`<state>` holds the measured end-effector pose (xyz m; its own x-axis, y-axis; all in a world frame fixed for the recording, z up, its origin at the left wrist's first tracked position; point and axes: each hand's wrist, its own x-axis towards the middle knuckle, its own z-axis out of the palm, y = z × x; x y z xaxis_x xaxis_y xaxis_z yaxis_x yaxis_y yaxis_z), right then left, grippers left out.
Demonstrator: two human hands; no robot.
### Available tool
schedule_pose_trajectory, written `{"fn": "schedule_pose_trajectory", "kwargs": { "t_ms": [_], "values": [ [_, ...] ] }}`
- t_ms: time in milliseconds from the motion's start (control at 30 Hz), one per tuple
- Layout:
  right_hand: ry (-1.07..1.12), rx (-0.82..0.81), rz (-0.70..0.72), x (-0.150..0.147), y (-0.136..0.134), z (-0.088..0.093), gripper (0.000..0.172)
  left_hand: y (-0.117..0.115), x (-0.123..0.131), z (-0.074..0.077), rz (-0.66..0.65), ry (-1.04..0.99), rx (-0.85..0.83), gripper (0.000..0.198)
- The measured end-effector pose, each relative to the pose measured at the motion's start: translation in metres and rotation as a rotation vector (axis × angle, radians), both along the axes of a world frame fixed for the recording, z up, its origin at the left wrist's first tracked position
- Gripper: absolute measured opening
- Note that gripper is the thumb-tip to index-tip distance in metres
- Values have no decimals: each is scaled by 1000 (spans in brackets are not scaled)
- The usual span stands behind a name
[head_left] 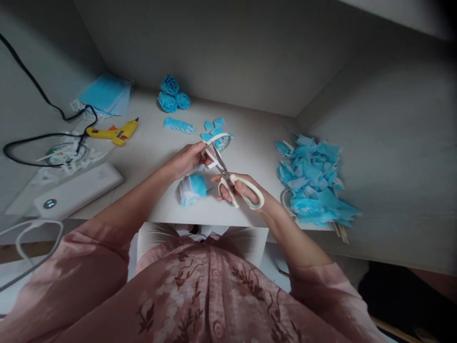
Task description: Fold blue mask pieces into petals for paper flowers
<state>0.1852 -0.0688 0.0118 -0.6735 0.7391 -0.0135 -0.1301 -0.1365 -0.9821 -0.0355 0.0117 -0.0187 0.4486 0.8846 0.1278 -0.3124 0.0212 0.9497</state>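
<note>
In my right hand [237, 188] is a pair of scissors [246, 190] with cream handles, its blades parted and pointing up and left. My left hand [189, 159] pinches a roll of white tape [224, 137], and a short white strip hangs down by the blades. Whether the blades touch the strip, I cannot tell. Just below the hands lies a blue and white bundle of cut fabric [193, 189] on the desk. Beyond the tape are several small blue cut pieces [214, 126], and left of them a stacked blue strip [178, 125].
Three blue rosettes [169, 85] stand at the back. Flat blue masks [105, 94], a yellow glue gun [124, 132], white scraps [71, 155] and a white power bank [80, 189] occupy the left, with cables. On the right sits a heap of blue pieces [310, 166] beside the side wall.
</note>
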Motion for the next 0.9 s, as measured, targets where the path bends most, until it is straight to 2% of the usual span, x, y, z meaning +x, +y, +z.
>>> {"fn": "schedule_pose_trajectory", "kwargs": {
  "t_ms": [167,333,567,900],
  "values": [
    [15,-15,9,-2,2,-2,65,-2,2,2,-15,-57,-20,51],
    [15,-40,12,-4,2,-2,68,-6,3,6,-9,-25,-40,48],
    [55,-71,-12,-10,5,-2,72,-8,-2,2,-58,23,-11,50],
    [176,-296,15,-8,7,-5,68,-6,-6,2,-103,44,33,39]
  ]
}}
